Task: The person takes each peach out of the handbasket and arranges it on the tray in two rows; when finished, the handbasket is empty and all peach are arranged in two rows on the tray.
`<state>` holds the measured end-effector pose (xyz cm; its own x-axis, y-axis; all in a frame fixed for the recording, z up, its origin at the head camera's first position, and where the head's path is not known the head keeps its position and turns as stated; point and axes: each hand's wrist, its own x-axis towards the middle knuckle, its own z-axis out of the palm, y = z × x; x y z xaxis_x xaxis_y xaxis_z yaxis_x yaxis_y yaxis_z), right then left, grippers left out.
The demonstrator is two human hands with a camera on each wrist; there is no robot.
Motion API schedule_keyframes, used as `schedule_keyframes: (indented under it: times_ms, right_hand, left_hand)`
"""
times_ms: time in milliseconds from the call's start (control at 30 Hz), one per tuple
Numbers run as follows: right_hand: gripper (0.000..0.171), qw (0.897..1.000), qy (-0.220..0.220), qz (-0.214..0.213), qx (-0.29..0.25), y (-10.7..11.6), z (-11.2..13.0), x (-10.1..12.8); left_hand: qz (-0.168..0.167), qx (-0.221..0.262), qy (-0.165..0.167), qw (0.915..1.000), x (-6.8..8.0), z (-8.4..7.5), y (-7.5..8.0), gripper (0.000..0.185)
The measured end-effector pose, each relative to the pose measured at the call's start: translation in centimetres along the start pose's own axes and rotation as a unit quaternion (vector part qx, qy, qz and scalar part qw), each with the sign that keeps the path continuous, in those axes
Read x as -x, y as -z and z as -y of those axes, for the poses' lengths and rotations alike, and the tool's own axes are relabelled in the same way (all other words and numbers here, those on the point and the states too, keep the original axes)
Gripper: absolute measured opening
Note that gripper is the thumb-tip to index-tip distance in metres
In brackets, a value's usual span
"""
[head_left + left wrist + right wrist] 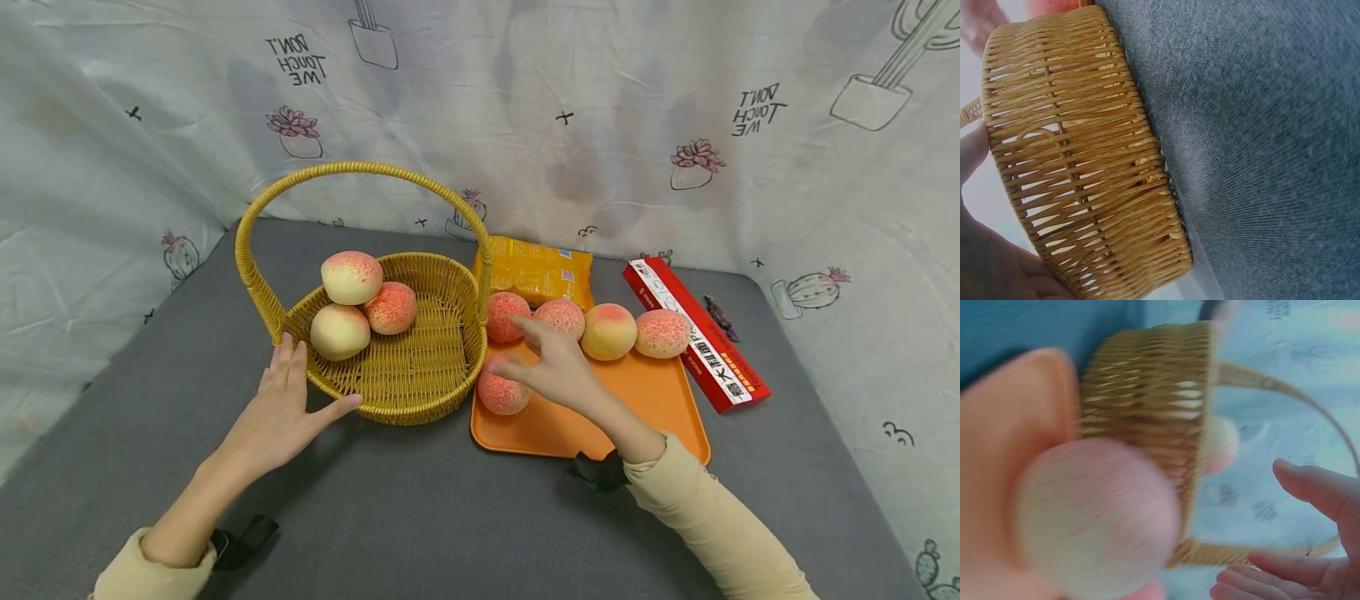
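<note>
Wicker first: the basket [397, 350] sits on the grey table [420, 517] with three peaches [351, 277] piled at its far left side. Her left hand [281, 412] rests flat against the basket's near rim, fingers straight, steadying it without gripping. Her right hand [551, 367] hovers with fingers spread and relaxed over the orange tray [660, 400], holding nothing, fingertips just beside the nearest peach [501, 392] at the tray's left corner. Four more peaches sit in a row along the tray's back edge. To my eye, the reach would go best if the fingers curled round that near peach from above, lifted it clear of the rim under the handle [360, 171], and set it in the bare right half.
</note>
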<state>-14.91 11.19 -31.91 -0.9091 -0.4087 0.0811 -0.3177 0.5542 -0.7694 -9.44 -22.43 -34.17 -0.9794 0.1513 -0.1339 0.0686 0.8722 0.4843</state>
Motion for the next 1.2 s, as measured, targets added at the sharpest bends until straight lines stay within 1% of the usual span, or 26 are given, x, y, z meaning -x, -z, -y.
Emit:
schedule_keyframes:
  times_ms: [67,233,300,400,467,500,533,567,600,633,700,733,767,800,867,933,967,1000,1100,1200]
  right_hand:
    - [0.067,1.0,0.005,0.018,0.014,0.0,1.4,-0.8]
    - [0.068,0.994,0.016,0.092,0.056,-1.1,4.4,-3.8]
    - [0.07,0.991,0.009,0.121,0.052,-1.8,5.3,-5.4]
    - [0.071,0.989,-0.012,0.146,0.032,-2.6,6.3,-7.8]
    - [0.071,0.988,-0.037,0.151,0.0,-3.1,6.8,-9.3]
    - [0.07,0.987,-0.054,0.149,-0.024,-3.4,7.1,-10.0]
    - [0.068,0.985,-0.07,0.145,-0.055,-3.7,7.3,-10.7]
    - [0.067,0.982,-0.09,0.14,-0.092,-4.0,7.5,-11.4]
    - [0.064,0.975,-0.111,0.134,-0.136,-4.4,7.7,-12.1]
    - [0.063,0.966,-0.134,0.127,-0.181,-4.7,7.7,-12.7]
    - [0.061,0.944,-0.176,0.108,-0.258,-5.5,7.7,-13.9]
    - [0.06,0.935,-0.193,0.098,-0.28,-5.9,7.6,-14.4]
    - [0.061,0.931,-0.206,0.091,-0.289,-6.4,7.6,-14.8]
    - [0.058,0.933,-0.209,0.086,-0.281,-6.8,7.6,-15.1]
    - [0.059,0.948,-0.198,0.084,-0.235,-7.7,7.6,-15.5]
    - [0.06,0.967,-0.18,0.076,-0.161,-8.7,8.0,-15.7]
    - [0.061,0.973,-0.172,0.075,-0.132,-9.0,8.2,-15.8]
    - [0.062,0.977,-0.166,0.077,-0.108,-9.3,8.4,-15.9]
    - [0.067,0.978,-0.162,0.087,-0.096,-9.6,8.6,-16.1]
    - [0.067,0.977,-0.144,0.105,-0.115,-9.5,8.4,-16.2]
  left_hand:
    - [0.0,0.0,0.0,1.0,0.0,0.0,0.0,0.112]
    - [-0.001,0.004,0.003,1.0,0.1,-0.1,0.0,0.112]
    - [-0.001,0.006,0.003,1.0,0.0,-0.2,0.0,0.112]
    - [0.0,0.009,0.003,1.0,0.0,-0.4,-0.1,0.113]
    - [-0.001,0.009,0.002,1.0,0.0,-0.5,-0.1,0.113]
    - [-0.001,0.009,0.002,1.0,0.0,-0.6,-0.1,0.113]
    - [-0.003,0.008,0.002,1.0,0.0,-0.6,-0.1,0.112]
    - [-0.004,0.007,0.001,1.0,0.0,-0.6,-0.1,0.112]
    - [-0.006,0.006,0.0,1.0,-0.1,-0.7,-0.1,0.112]
    - [-0.007,0.005,-0.001,1.0,-0.1,-0.7,-0.1,0.112]
    - [-0.007,0.006,-0.003,1.0,-0.1,-0.8,-0.2,0.112]
    - [-0.007,0.006,-0.004,1.0,-0.2,-0.8,-0.3,0.112]
    - [-0.006,0.007,-0.005,0.9999,-0.2,-0.9,-0.4,0.113]
    - [-0.005,0.008,-0.005,0.9999,-0.2,-0.9,-0.5,0.113]
    - [-0.004,0.008,-0.004,0.9999,-0.1,-0.8,-0.5,0.113]
    - [-0.005,0.006,-0.002,1.0,0.1,-0.6,-0.4,0.113]
    - [-0.006,0.005,0.0,1.0,0.2,-0.6,-0.3,0.113]
    - [-0.007,0.005,0.002,1.0,0.3,-0.5,-0.2,0.113]
    - [-0.008,0.004,0.004,0.9999,0.4,-0.4,-0.1,0.113]
    - [-0.008,0.006,0.006,0.9999,0.5,-0.3,0.0,0.114]
